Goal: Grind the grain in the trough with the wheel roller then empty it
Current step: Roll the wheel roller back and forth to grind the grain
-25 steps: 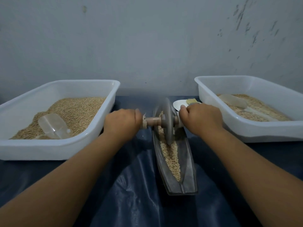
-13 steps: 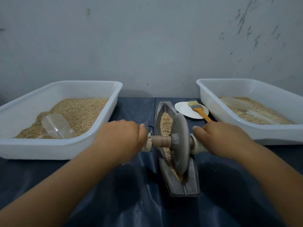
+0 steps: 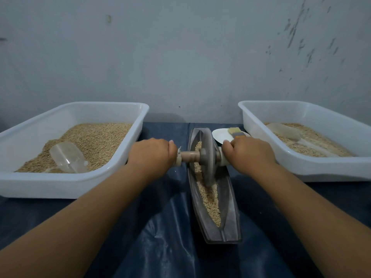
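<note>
The trough (image 3: 230, 207) lies in the middle of the worktop (image 3: 100, 227), its long way running from the back edge toward the front edge. The roller (image 3: 208, 159) stands in it, in the back half. The left hand (image 3: 152, 155) has its grip tight round the left end of the wooden axle (image 3: 189, 156). The right hand (image 3: 249, 153) grips the right end.

The grain (image 3: 208, 197) in the trough looks whole, so the grinding is not done. Emptying the trough is not started yet. A tub (image 3: 124, 169) with grain sits at the left edge. Another tub (image 3: 301, 167) sits at the right edge.
</note>
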